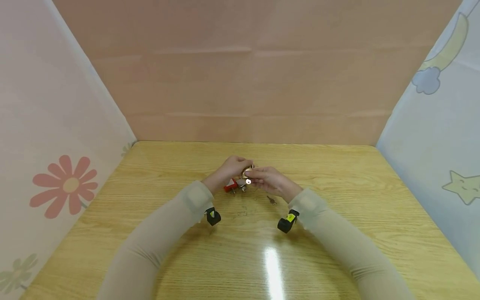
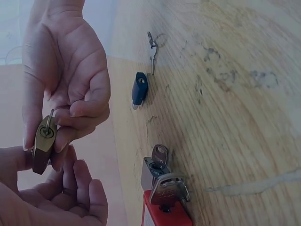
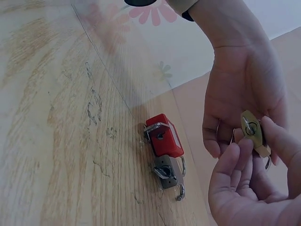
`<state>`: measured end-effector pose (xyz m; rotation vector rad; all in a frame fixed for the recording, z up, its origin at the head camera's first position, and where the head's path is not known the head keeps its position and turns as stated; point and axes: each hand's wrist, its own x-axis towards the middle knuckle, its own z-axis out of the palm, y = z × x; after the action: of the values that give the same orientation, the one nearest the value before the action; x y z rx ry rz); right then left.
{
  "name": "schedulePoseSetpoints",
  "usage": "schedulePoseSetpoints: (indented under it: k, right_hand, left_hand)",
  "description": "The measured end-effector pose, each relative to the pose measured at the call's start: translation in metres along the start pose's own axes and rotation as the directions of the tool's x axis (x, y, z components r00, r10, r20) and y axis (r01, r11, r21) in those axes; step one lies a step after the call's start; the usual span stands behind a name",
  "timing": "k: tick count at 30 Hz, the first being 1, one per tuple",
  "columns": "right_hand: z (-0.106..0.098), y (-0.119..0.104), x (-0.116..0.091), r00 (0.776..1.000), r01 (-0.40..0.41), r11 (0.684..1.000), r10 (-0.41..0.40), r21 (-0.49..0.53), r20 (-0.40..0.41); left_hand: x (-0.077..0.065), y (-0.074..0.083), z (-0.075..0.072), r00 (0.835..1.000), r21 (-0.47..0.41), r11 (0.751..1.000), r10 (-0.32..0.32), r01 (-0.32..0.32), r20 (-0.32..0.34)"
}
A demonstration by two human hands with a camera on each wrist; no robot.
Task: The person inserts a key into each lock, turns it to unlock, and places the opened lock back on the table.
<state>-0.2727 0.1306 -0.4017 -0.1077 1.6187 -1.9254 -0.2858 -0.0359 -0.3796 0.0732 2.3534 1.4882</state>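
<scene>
A brass padlock is held up above the table between both hands. My right hand pinches its body between thumb and fingers. On its other side, the thumb and index finger of my left hand grip the padlock, with the other fingers loosely bent. The left wrist view shows a key standing in the padlock's keyhole. Part of the shackle shows in the right wrist view, but the fingers hide how it sits in the body.
Beneath the hands, a red padlock and a grey padlock lie side by side, keys in them. A dark blue padlock and a loose key with a ring lie to the right. Backdrop sheets enclose the wooden table.
</scene>
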Motion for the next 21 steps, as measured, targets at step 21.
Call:
schedulePoseSetpoints:
  k: [21]
  right_hand:
    - [-0.0014,0.0038,-0.0020,1.000,-0.002,0.999,0.003,0.049,-0.023]
  left_hand:
    - [0.0037,0.0036,0.0038,0.995,-0.044,0.998,0.044,-0.041,0.088]
